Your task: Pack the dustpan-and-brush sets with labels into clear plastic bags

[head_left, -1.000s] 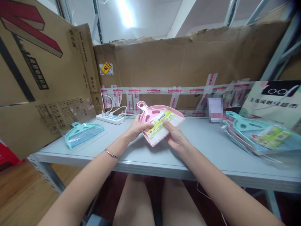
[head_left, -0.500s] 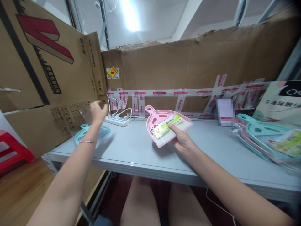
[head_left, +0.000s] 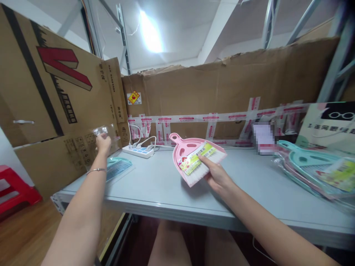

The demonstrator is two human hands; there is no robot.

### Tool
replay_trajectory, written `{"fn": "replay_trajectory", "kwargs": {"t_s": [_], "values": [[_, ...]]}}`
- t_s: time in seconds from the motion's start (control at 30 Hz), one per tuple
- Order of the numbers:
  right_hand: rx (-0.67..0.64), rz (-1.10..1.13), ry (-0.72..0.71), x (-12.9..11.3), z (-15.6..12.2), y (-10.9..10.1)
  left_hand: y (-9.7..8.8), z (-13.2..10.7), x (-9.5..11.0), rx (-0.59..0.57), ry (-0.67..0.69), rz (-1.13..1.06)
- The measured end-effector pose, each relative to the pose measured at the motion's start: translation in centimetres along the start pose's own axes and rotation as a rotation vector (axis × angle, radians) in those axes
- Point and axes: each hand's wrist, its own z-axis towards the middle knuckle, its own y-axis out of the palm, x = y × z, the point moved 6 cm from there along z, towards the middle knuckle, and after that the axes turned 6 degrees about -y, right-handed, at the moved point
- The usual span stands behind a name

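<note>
My right hand [head_left: 217, 173] grips a pink dustpan [head_left: 191, 146] by its wide edge, thumb on top. A white-bristled brush [head_left: 201, 168] and a yellow-green printed label [head_left: 191, 162] lie against the pan. On the left, my left hand [head_left: 102, 143] is closed on a crumpled clear plastic bag [head_left: 104, 130], held up by the cardboard. Below that hand a turquoise dustpan [head_left: 119, 166] rests on the table, partly hidden behind my forearm.
A stack of wrapped dustpans [head_left: 313, 162] lies on the right of the grey table [head_left: 155, 184]. At the back stand a white power strip [head_left: 138, 150] with plugged cables and a blurred-out phone-like object [head_left: 264, 138]. Cardboard walls [head_left: 180, 92] enclose the table; a red stool [head_left: 16, 188] stands left.
My left hand has moved left and down, and clear plastic now shows in it. My right hand still holds the pink dustpan in nearly the same place. The view has tilted up slightly.
</note>
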Motion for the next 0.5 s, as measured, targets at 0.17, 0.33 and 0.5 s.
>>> {"fn": "replay_trajectory", "kwargs": {"t_s": [0.17,0.33,0.5], "values": [[0.008,0.027,-0.015,-0.8,-0.8,-0.2,-0.4,-4.4,4.2,-0.200,0.035,-0.256],[0.052,0.029,0.031,-1.6,-3.5,-2.4,1.5,-12.1,7.8,-0.642,-0.099,-0.695],[0.083,0.008,0.120,-1.3,-6.6,-4.5,4.2,-16.4,9.4,-0.768,-0.106,-0.880]]}}
